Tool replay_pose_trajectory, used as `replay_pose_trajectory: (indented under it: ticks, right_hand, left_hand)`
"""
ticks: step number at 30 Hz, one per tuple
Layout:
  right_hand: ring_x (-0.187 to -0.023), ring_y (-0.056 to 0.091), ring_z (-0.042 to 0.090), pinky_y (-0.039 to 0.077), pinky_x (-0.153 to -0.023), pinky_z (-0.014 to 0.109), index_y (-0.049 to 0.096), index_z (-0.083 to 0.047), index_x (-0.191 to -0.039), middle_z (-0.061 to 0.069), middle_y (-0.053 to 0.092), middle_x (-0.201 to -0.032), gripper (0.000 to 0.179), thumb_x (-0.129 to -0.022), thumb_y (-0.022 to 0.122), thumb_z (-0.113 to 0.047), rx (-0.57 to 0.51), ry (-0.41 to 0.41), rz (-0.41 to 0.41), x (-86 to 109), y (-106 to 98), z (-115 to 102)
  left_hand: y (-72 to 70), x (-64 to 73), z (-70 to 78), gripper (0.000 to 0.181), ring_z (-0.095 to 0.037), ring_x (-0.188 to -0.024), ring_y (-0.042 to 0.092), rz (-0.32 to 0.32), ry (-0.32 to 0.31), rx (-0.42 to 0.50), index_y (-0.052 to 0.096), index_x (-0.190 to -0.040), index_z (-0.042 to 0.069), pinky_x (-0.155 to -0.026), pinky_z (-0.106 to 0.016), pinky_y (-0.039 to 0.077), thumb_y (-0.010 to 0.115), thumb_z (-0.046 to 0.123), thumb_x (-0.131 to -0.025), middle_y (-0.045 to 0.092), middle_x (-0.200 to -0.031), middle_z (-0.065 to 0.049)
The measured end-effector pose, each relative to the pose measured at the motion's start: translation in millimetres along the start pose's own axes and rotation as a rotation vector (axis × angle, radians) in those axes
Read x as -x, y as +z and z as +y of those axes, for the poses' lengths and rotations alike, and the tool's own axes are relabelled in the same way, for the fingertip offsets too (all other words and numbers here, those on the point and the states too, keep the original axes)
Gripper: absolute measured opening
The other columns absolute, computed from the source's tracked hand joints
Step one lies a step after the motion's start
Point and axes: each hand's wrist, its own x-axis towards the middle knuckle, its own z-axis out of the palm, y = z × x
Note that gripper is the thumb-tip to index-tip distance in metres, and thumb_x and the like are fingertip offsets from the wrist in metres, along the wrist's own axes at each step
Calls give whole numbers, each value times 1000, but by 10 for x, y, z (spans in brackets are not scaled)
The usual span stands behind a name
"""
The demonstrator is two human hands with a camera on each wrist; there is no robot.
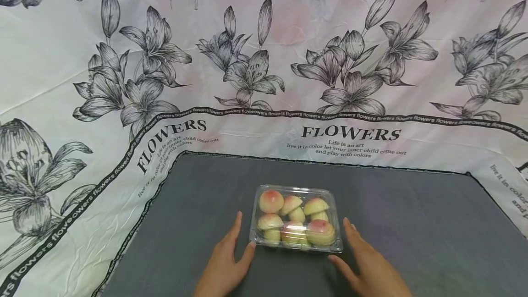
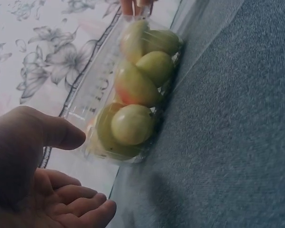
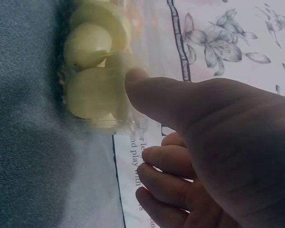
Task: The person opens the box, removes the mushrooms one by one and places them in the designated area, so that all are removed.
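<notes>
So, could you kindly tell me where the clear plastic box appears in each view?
Head: the clear plastic box sits below centre, slightly right, between the left hand and right hand.
Left wrist: upper middle, slanting in the picture.
Right wrist: upper left, cut off by the top edge.
Shared landmark: the flower-print cloth, visible in all three.

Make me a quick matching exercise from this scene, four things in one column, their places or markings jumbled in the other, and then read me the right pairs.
Things:
1. Left hand
2. Lily-print cloth
3. Peach-like fruits
4. Right hand

Places or markings:
A. Inside the clear plastic container
B. At the container's right side
C. At the container's left side
D. Bears the word FLOWERS in large capitals

Right pairs: 1-C, 2-D, 3-A, 4-B
</notes>
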Motion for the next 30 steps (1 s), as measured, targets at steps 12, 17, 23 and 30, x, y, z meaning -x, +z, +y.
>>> replay_pose_trajectory:
  ticks: [12,17,23,30]
  right_hand:
    - [-120,67,48,60,-88,62,32,2,-164,31,40,-160,96,-97,73,-53,-6,94,-38,-50,62,-66]
    - [-108,72,47,61,-77,61,36,1,-163,33,44,-157,95,-96,74,-55,8,117,-17,-82,93,-123]
    - [-91,76,42,61,-65,57,47,1,-157,30,54,-150,93,-93,76,-59,51,110,87,-67,146,-172]
    - [-70,74,35,57,-54,54,56,-3,-151,28,68,-134,88,-91,75,-64,78,103,157,-71,177,-186]
  left_hand:
    - [131,-59,-57,63,-38,-144,48,-80,-59,351,42,-160,-2,-112,-36,49,65,23,-107,43,-160,-26]
    - [145,-74,-46,57,-37,-141,52,-63,-78,387,46,-157,-4,-111,-32,50,63,20,-108,47,-159,-25]
    - [171,-75,-50,56,-36,-137,57,-23,-88,399,49,-154,-6,-108,-31,53,65,18,-106,52,-153,-27]
    - [227,-80,-45,51,-31,-127,66,58,-103,390,57,-148,-5,-102,-30,57,67,18,-104,60,-145,-26]
